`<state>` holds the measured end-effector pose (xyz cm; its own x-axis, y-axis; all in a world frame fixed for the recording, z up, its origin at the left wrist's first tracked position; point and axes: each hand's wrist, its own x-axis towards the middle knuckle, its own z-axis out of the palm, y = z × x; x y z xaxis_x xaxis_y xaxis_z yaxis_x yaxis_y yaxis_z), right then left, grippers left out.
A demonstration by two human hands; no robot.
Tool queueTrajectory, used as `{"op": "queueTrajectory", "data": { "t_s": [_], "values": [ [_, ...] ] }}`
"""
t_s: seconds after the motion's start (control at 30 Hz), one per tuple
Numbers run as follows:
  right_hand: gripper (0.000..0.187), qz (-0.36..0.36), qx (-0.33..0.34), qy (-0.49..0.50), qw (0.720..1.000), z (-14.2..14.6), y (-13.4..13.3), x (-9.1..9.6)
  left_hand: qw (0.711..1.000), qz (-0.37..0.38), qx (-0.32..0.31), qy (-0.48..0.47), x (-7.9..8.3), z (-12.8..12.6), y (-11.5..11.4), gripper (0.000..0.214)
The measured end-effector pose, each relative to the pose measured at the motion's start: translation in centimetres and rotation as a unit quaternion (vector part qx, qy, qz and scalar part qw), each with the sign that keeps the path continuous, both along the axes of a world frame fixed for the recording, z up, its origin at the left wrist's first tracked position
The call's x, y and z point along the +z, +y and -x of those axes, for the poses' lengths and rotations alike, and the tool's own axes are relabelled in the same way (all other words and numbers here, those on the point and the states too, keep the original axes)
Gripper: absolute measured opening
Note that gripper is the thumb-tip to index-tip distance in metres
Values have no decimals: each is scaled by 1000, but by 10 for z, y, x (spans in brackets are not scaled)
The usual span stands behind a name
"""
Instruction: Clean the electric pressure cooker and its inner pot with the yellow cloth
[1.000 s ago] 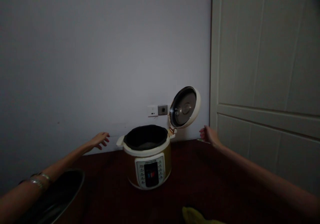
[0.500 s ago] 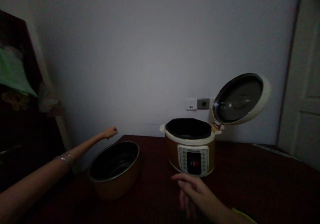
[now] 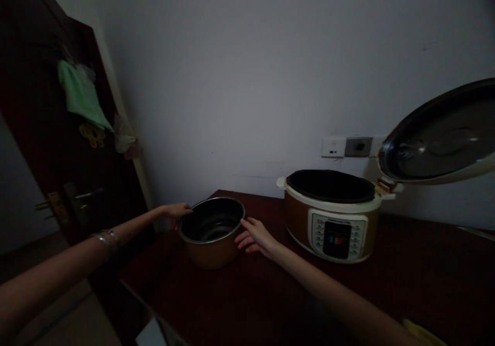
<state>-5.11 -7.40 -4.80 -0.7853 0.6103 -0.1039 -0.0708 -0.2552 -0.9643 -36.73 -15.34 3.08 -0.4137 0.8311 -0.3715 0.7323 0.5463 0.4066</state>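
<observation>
Pot, likely light, stiff and slippery, sits at the table's left end, best held by opposite rim edges. The right hand lies spread against its side, grip unclear; the left hand pinches the rim farther back, before the wall.

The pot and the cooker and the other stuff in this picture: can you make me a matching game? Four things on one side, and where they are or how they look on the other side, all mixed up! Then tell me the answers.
Things:
1. pot
2. electric cooker
3. cooker lid
4. green cloth

Places and looks:
A. swung open
B. hanging on the dark door
C. between the left hand and the right hand
D. has a button panel on its front

Right pairs: 1-C, 2-D, 3-A, 4-B
</observation>
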Motion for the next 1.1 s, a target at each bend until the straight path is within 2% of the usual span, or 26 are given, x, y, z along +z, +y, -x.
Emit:
{"op": "queueTrajectory", "data": {
  "t_s": [0.13, 0.23, 0.4, 0.57, 0.67, 0.77, 0.9, 1.0, 1.1],
  "values": [
    [33, -11, -20, 5, 1000, 17, -6, 3, 1000, 1, -18, 22, -3, -4, 3, 15],
    [21, -15, -57, 11, 998, 24, -11, 10, 999, 5, -25, 34, 0, -8, 3, 14],
    [12, -10, -91, 23, 996, 6, -25, 22, 998, 12, -35, 49, 20, -18, -4, 15],
    [6, -6, -97, 43, 994, -52, -41, 33, 992, 45, -94, 72, 51, -45, -14, 22],
    [6, -6, -110, 63, 992, -98, -46, 41, 989, 48, -128, 59, 66, -82, -20, 24],
    [7, -5, -139, 74, 988, -148, -51, 51, 989, 27, -147, 10, 74, -131, -27, 25],
    [3, -23, -201, 47, 978, -211, -62, 58, 986, 24, -159, -45, 67, -196, -35, 26],
    [14, -44, -233, 34, 971, -250, -69, 54, 981, 2, -177, -85, 51, -234, -37, 27],
    [28, -54, -254, 12, 966, -280, -73, 45, 972, 3, -203, -122, 31, -262, -33, 29]
  ]
}}
